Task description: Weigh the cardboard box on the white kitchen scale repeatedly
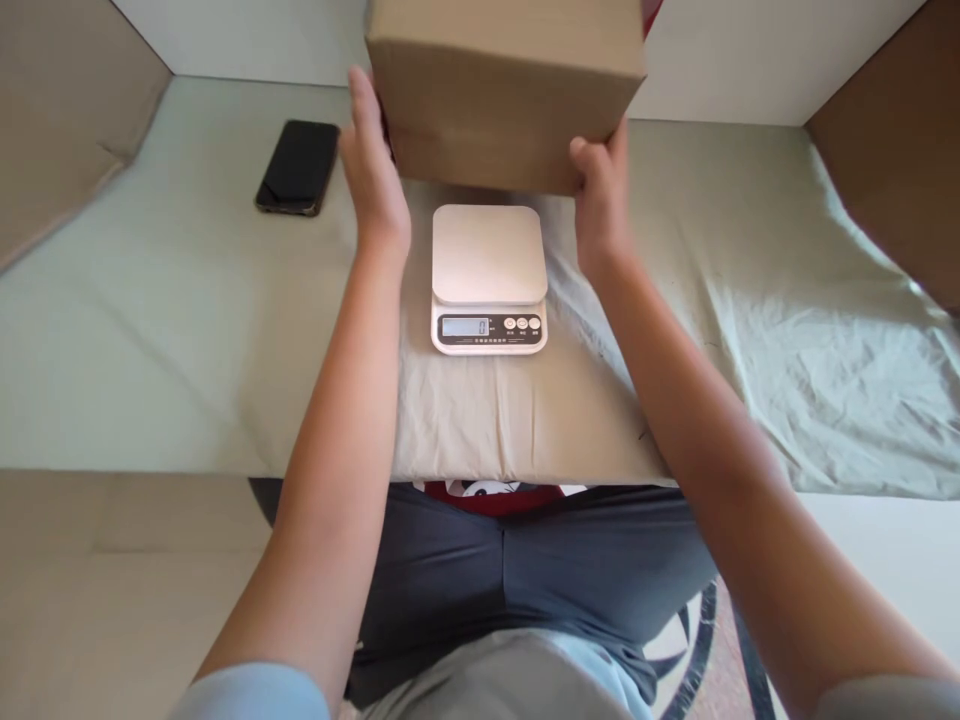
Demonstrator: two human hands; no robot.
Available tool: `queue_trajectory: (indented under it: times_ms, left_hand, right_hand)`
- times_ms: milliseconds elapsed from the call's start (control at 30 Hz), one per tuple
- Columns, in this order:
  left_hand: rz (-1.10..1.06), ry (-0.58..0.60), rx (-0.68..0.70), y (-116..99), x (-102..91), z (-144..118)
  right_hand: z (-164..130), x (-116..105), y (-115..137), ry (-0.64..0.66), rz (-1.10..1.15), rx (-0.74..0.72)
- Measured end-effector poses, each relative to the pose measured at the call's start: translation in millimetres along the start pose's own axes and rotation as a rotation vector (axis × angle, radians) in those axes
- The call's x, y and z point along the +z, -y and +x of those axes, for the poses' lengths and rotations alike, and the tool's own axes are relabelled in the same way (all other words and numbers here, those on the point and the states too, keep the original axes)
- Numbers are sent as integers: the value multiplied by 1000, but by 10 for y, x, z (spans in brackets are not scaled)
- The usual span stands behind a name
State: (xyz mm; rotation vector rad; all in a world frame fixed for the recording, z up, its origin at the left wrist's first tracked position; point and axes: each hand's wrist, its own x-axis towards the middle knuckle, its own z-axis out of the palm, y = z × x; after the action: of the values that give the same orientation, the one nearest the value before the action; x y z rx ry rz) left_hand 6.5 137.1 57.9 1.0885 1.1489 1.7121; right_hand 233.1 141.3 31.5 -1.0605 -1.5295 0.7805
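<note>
Brown cardboard forms the box [517,115] at the top centre, held up above the pale green cloth-covered bench [187,350]. Its near face points toward the wearer, and that face's long axis runs left to right, dipping slightly at the right end. How deep the box is cannot be told, since the frame cuts off its far part.

2 bare hands hold it from opposite sides. The left hand [375,170] lies along the left side, its fingers pointing up and away and partly hidden. The right hand [604,200] grips the lower right corner, thumb on the near face; its other fingers are mostly hidden behind the box.

Just nearer than the box, a white square-topped digital scale [489,255] faces the wearer, its display reading 0 beside 3 round buttons. Left of the left hand lies a black rectangular phone [298,167], its long axis slanting up to the right. Brown cardboard panels [900,150] flank both ends, and a white wall [247,40] stands behind.
</note>
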Motion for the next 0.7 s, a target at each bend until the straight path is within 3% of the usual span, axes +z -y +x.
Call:
queue_trajectory:
  times_ms: [100,167,333,467,700]
  left_hand:
    - [26,98,161,-259,-188,-366]
    - [60,228,218,-293,-358,-686]
    - [107,100,126,-71,-632,-1271]
    - [136,86,126,16,-621,-1335]
    - [168,76,94,29,-592,-1268]
  right_hand:
    - [-165,-130,247,-48,54,-181]
    - [-367,-207,340,-48,74,-231]
    - [-946,-217,423,60,-71,-51]
    - [-1159,-136,418,42,-192,14]
    - [-1177,-150,242,64,-143,21]
